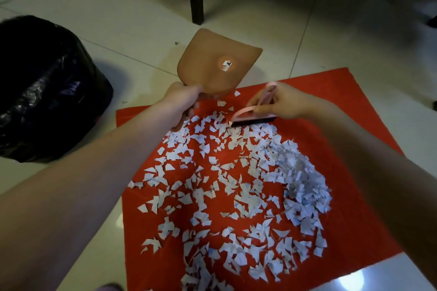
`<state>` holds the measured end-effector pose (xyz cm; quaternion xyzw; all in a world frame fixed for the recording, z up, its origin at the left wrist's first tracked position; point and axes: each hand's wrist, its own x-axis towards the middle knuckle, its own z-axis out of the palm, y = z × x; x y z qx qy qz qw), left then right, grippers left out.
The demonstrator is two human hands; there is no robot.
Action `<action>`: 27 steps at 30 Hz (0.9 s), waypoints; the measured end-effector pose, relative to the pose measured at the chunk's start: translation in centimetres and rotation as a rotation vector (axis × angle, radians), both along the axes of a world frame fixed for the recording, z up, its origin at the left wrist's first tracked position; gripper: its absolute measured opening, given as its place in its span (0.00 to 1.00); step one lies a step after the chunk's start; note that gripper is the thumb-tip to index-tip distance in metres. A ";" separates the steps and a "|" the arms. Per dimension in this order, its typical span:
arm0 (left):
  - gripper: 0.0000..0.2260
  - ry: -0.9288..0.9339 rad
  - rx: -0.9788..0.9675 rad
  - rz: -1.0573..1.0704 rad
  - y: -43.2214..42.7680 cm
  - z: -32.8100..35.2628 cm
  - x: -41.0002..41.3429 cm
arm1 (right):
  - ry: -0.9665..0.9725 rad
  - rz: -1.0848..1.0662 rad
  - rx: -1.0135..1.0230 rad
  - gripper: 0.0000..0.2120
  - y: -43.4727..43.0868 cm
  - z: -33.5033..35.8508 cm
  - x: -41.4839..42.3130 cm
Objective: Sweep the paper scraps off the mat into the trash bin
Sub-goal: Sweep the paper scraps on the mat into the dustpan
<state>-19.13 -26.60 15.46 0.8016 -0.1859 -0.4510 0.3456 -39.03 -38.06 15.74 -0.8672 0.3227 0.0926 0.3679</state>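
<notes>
I see a red mat [354,125] flecked all over with white paper scraps [236,196], some faintly blue-marked. At twelve o'clock is a tan-brown dustpan [208,54] bearing a white, black-marked sticker [227,64], then a black-bristled pink brush [250,113]. At nine o'clock is a glossy black trash bin [42,92].

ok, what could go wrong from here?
1. The left hand holds the dustpan lifted off the mat; brushing now would likely scatter scraps instead of loading them.
2. Scraps lie close to the mat's left edge, so a stroke from the brush in the right hand may push some onto the floor.
3. The bin stands off the mat; light scraps could drop on the way.
</notes>
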 end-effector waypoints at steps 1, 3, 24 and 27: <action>0.08 0.004 -0.003 0.008 -0.1 0.0 -0.1 | -0.014 -0.006 0.005 0.09 -0.3 0.6 -0.5; 0.08 0.016 -0.011 0.020 -0.3 -0.1 -0.2 | -0.082 -0.071 -0.048 0.09 -0.8 1.4 -1.1; 0.09 0.050 -0.102 0.092 -0.2 -0.2 -0.5 | 0.016 0.116 0.026 0.10 1.7 0.5 0.9; 0.09 0.042 -0.105 0.072 -0.4 0.2 -0.6 | -0.033 0.070 0.034 0.10 1.0 2.8 -0.9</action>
